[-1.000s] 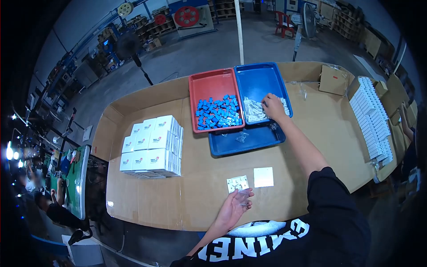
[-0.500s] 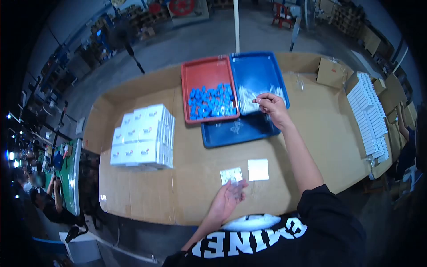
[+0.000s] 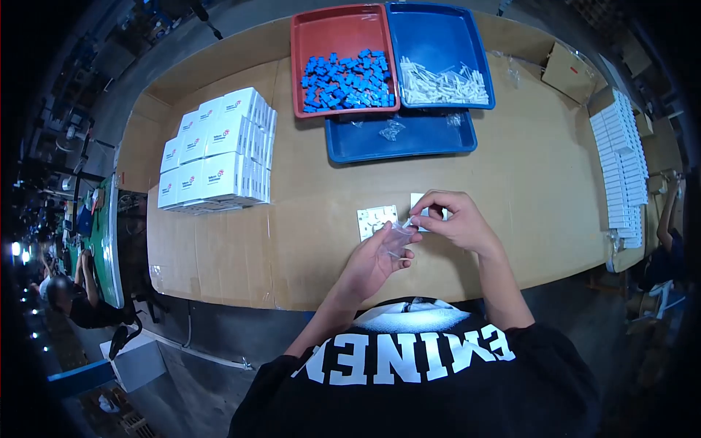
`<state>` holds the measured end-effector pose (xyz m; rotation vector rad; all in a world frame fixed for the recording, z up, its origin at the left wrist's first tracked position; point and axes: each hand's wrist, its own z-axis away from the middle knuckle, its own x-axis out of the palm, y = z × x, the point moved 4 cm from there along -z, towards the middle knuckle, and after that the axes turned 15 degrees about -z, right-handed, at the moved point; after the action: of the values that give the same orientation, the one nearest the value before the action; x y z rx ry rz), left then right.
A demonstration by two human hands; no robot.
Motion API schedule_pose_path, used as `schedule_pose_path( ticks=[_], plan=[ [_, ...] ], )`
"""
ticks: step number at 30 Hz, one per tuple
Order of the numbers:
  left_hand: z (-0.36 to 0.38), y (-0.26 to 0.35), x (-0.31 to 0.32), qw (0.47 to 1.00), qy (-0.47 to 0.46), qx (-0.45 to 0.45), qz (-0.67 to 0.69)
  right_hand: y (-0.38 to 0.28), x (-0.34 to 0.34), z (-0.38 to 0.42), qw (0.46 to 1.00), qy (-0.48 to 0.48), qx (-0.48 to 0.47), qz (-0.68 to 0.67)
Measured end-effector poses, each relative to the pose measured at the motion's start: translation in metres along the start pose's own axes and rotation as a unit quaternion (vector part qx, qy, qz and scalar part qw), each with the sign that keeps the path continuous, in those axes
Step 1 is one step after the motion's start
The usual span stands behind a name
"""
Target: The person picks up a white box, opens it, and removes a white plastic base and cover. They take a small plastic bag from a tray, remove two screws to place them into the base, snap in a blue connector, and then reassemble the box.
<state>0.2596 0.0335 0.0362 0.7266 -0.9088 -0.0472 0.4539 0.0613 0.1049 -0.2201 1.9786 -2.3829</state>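
Note:
My left hand (image 3: 370, 264) holds a small clear plastic bag (image 3: 394, 242) between thumb and fingers, above the cardboard-covered table. At the bag's mouth, my right hand (image 3: 465, 228) pinches a small white stick-like piece (image 3: 410, 221). Just beyond the left hand lies a white square plastic plate (image 3: 374, 217) with moulded details on its face. A plain white square cover (image 3: 418, 201) lies beside it, partly hidden behind the right hand.
A red tray (image 3: 298, 58) of blue parts and a blue tray (image 3: 438, 29) of white sticks overlap a lower blue tray (image 3: 401, 150) with clear bags. White boxes (image 3: 212, 153) are stacked left; white pieces (image 3: 617, 168) stand in rows right. Other people are at both sides.
My right hand has come back from the blue tray to the bag in my left hand, bringing a white piece. The camera view has tilted downward.

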Motion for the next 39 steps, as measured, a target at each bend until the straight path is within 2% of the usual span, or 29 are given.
schedule_pose_path(
  ticks=[2, 3, 5, 6, 8, 11, 17, 20, 23, 26, 30, 32, 36, 39],
  plan=[
    [-0.002, 0.002, 0.009, 1.0, 0.005, -0.007, -0.002, -0.014, 0.006, -0.003, 0.989, -0.09, -0.059, 0.104],
    [-0.002, 0.002, 0.011, 1.0, 0.011, -0.01, -0.004, -0.013, 0.004, -0.006, 0.989, -0.09, -0.057, 0.103],
    [-0.003, 0.001, 0.012, 1.0, 0.01, -0.01, -0.006, -0.019, 0.008, -0.009, 0.967, -0.165, -0.163, 0.109],
    [-0.004, 0.0, 0.012, 1.0, 0.008, -0.009, -0.009, -0.023, 0.008, -0.012, 0.966, -0.167, -0.163, 0.109],
    [-0.002, -0.001, 0.011, 1.0, 0.007, -0.009, -0.013, -0.029, 0.012, -0.014, 0.962, -0.235, -0.088, 0.109],
    [0.0, -0.002, 0.011, 1.0, 0.003, -0.006, -0.016, -0.017, 0.015, -0.024, 0.951, -0.289, -0.036, 0.104],
    [0.001, -0.004, 0.002, 0.999, 0.001, 0.013, -0.034, 0.004, 0.019, -0.026, 0.928, -0.362, 0.014, 0.089],
    [0.0, -0.001, 0.004, 0.999, -0.013, 0.032, -0.025, 0.0, 0.024, -0.023, 0.94, -0.334, 0.053, 0.039],
    [-0.001, -0.001, 0.004, 0.999, -0.022, 0.037, -0.022, -0.004, 0.025, -0.021, 0.947, -0.317, 0.043, 0.033],
    [-0.005, -0.009, -0.004, 0.999, -0.018, 0.034, -0.028, 0.001, 0.029, -0.018, 0.944, -0.317, 0.065, 0.067],
    [-0.003, -0.004, 0.0, 0.999, 0.004, 0.035, -0.025, 0.009, 0.031, -0.017, 0.938, -0.339, 0.064, 0.039],
    [-0.002, 0.001, 0.003, 0.999, -0.002, 0.042, -0.027, -0.001, 0.029, -0.02, 0.95, -0.286, 0.121, 0.035],
    [-0.003, -0.004, -0.002, 0.999, 0.0, 0.038, -0.03, 0.001, 0.032, -0.022, 0.951, -0.287, 0.106, 0.037],
    [-0.006, -0.007, -0.007, 0.998, -0.009, 0.046, -0.045, 0.012, 0.037, -0.02, 0.936, -0.329, 0.09, 0.09]
  ],
)
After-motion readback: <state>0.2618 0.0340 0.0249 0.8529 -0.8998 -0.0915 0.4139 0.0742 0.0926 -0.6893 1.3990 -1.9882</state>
